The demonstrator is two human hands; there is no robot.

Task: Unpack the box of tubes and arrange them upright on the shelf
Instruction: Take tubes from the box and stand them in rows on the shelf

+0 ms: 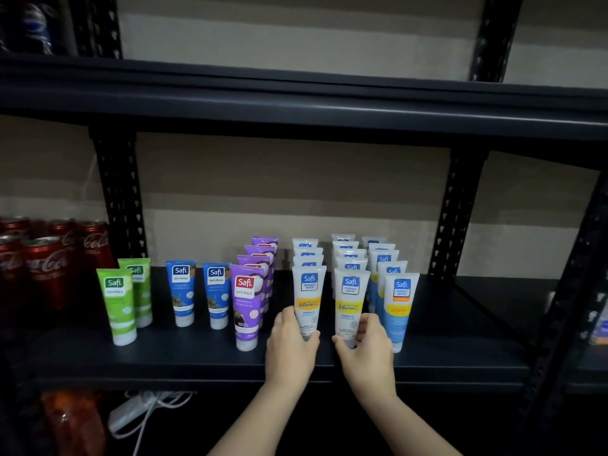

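Upright tubes stand in rows on the dark shelf (444,357). My left hand (289,347) grips the base of the front white tube with a yellow band (308,291). My right hand (368,347) grips the base of a second white tube with a yellow band (350,297) just to its right. Behind each, more white tubes line up toward the wall. A light blue tube (399,307) heads the row at the right. Purple tubes (246,301), two dark blue tubes (182,291) and two green tubes (120,304) stand to the left. No box is in view.
Red cola cans (49,268) fill the shelf's left end past a black upright post (118,199). Another shelf board (296,103) runs overhead. Bare shelf lies to the right of the tubes. Below the shelf hang white cables (144,409) and an orange bottle (72,419).
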